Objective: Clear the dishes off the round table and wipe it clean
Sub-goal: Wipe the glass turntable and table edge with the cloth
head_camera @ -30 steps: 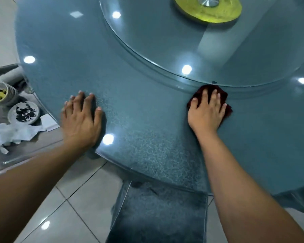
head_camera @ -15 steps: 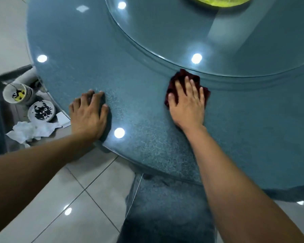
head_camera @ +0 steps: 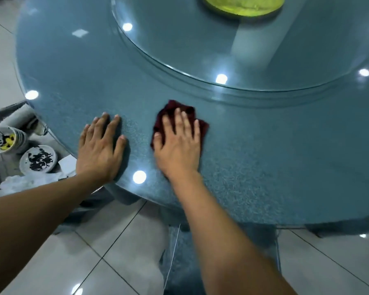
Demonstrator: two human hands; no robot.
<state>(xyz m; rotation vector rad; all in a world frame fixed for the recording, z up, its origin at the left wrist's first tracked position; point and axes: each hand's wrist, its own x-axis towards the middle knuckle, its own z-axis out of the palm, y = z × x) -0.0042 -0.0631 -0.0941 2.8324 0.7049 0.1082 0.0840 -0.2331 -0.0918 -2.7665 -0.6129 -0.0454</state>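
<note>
Right hand (head_camera: 178,145) flat, fingers straight and spread, pressing a dark red cloth (head_camera: 180,116) onto the blue tabletop (head_camera: 264,156); cloth mostly under the palm and fingers, edges showing beyond the fingertips and to the right. Left hand (head_camera: 100,149) just beside, also flat and open on the tabletop near its front edge, holding nothing. Past the cloth, a raised glass turntable (head_camera: 179,39) with a yellow hub (head_camera: 241,7) at the top of the view. Nothing between hands and turntable but bare glass with light reflections. Lower left, off the tabletop: a tray (head_camera: 0,116) holding stacked bowls (head_camera: 5,140), a dirty plate (head_camera: 38,159) and crumpled tissues (head_camera: 28,182). Below, tiled floor (head_camera: 115,252) and a chair seat (head_camera: 211,262).
</note>
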